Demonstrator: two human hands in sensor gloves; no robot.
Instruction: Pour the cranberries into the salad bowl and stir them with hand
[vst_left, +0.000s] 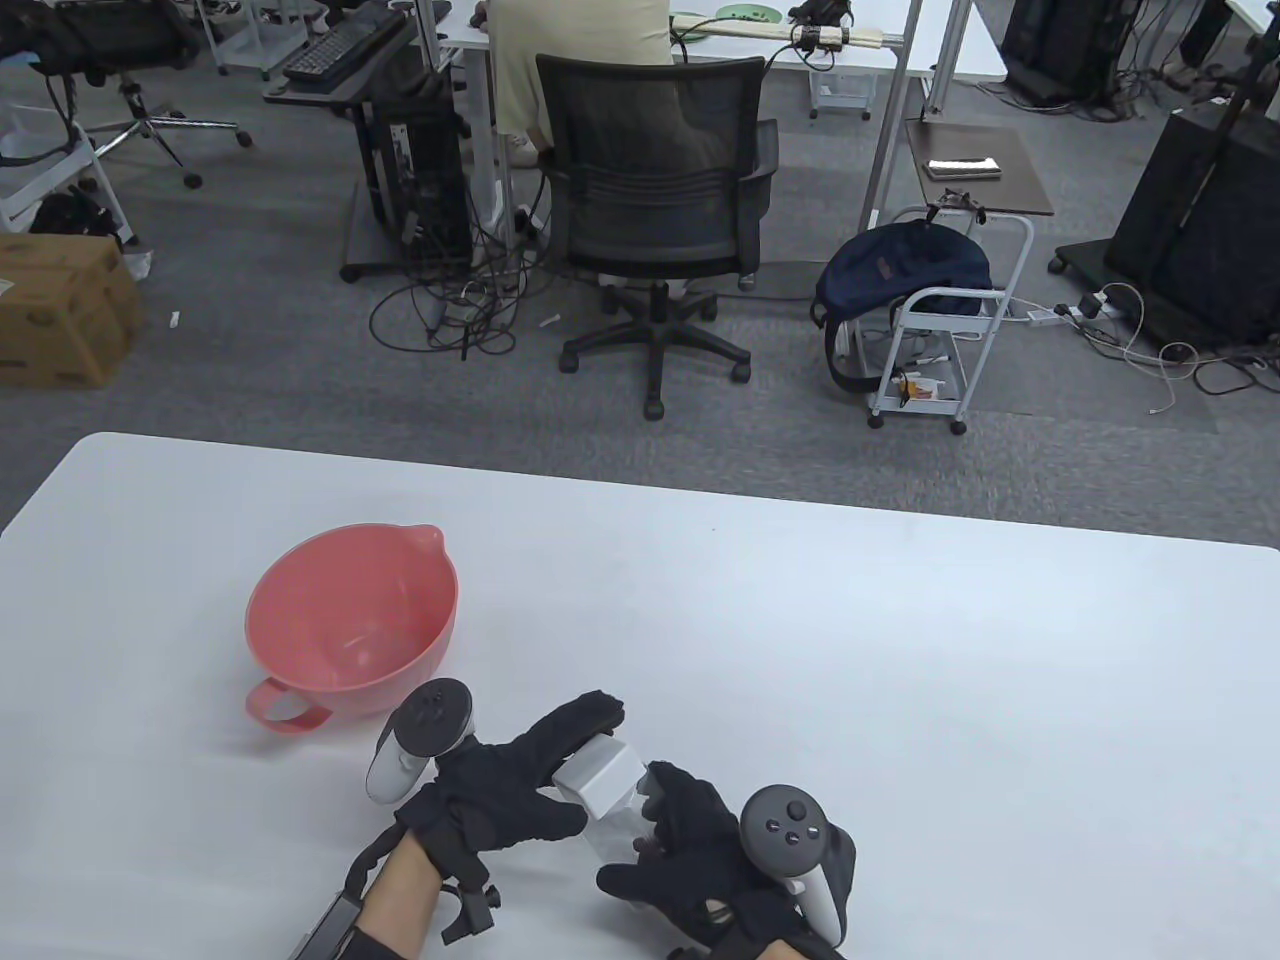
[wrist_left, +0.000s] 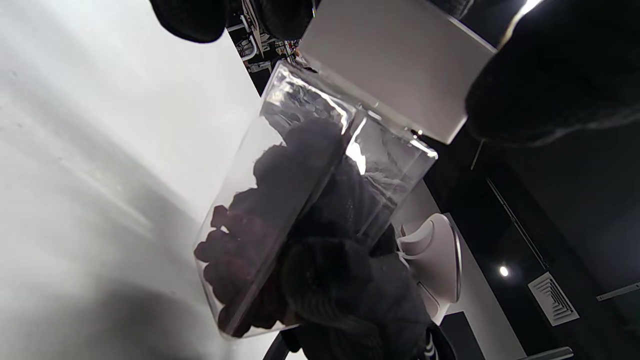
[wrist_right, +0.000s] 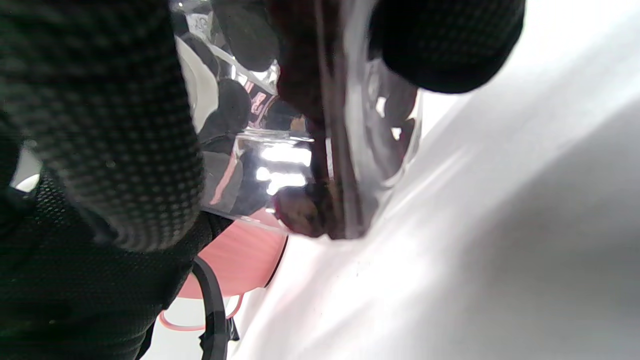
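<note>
A clear container (vst_left: 612, 815) with a white lid (vst_left: 600, 772) is tilted at the table's near edge, held between both hands. My left hand (vst_left: 585, 765) grips the lid, fingers over its far side and thumb on the near side. My right hand (vst_left: 640, 835) is wrapped round the container's body. In the left wrist view, dark red cranberries (wrist_left: 235, 250) lie in the lower end of the container (wrist_left: 300, 165), under the lid (wrist_left: 395, 65). The right wrist view shows the cranberries (wrist_right: 310, 210) through the clear wall. The pink salad bowl (vst_left: 300, 610) stands empty to the left of my hands.
The bowl has a spout at its far side and a loop handle (vst_left: 285, 708) toward me. The white table (vst_left: 900, 680) stretches right and back. Beyond its far edge are an office chair (vst_left: 655, 210) and a seated person.
</note>
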